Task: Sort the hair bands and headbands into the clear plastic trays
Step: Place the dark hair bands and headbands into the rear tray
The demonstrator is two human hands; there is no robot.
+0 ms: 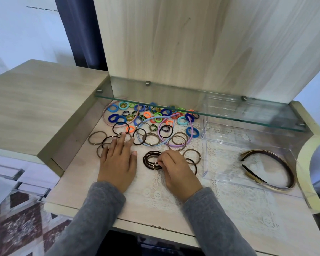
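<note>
Right, the clear tray (229,156) sits at the right of the worktop (78,182), with wide brown headbands (274,155) lying in it, and I judge that the bundle in hand belongs in a tray too. The loose hair bands (151,117) are scattered across the middle and back, the coloured ones partly under the glass shelf (192,108), with thin pastel headbands (104,115) looped among them. My left hand (118,163) lies flat, fingers straight, on a few brown bands. My right hand (175,170) pinches a stack of dark brown bands (149,159) at their small metal beads. To do this well I would line the beads up so the stack lifts as one, pick up the stray dark band (194,167) just beside my right hand, and clear the tray's near wall without snagging the lace mat (174,193). Behind stands a pale wooden panel (174,43), with a dark curtain (78,30) at the left and patterned floor (17,228) below.
</note>
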